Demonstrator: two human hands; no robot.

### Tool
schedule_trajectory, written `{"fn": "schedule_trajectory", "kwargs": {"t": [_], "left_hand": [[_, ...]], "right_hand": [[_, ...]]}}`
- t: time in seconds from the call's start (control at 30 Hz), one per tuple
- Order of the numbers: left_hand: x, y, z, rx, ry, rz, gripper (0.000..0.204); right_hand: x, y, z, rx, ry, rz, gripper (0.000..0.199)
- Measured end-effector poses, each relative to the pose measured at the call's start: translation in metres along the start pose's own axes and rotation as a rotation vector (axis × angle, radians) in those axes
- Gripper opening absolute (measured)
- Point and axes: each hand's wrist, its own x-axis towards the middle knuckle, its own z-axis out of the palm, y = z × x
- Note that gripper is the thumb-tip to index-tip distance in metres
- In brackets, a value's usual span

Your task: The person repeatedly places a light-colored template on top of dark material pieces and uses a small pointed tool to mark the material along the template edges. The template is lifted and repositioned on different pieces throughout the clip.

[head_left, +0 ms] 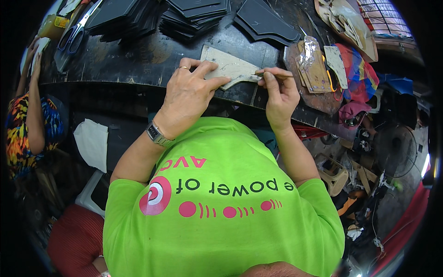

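Note:
My left hand [190,87] presses down on a pale, flat, curved pattern piece [236,64] at the table's near edge, its thumb and fingers spread and partly bent. The piece carries faint marks and narrows toward the right. My right hand [280,94] is closed in a pinch around a thin brown pen-like tool [282,74], held nearly level. Its tip meets the narrow right end of the piece; whether it is a pen or an awl I cannot tell.
Stacks of black cut pieces [194,21] line the far side of the dark table [138,69]. Scissors [78,34] lie far left, near another person's arm [34,111]. A brown board [318,101] with templates [314,69] and an orange-handled tool is at right; a fan [394,150] stands beyond.

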Motion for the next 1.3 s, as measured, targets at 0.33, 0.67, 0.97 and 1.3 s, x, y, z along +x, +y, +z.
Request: {"fn": "schedule_trajectory", "kwargs": {"t": [0.33, 0.67, 0.97, 1.3], "left_hand": [[0.001, -0.004, 0.002, -0.097, 0.095, -0.053, 0.023], [0.001, -0.006, 0.001, -0.101, 0.08, -0.058, 0.022], [0.0, -0.007, 0.004, -0.095, 0.1, -0.046, 0.023], [-0.01, -0.005, -0.001, -0.014, -0.015, 0.015, 0.04]], "right_hand": [[0.008, 0.003, 0.011, -0.395, -0.197, -0.176, 0.006], [0.006, 0.002, 0.021, -0.41, -0.25, -0.22, 0.005], [0.004, -0.006, 0.025, -0.402, -0.396, -0.246, 0.006], [0.037, 0.002, 0.04, 0.129, -0.192, 0.095, 0.011]]}}
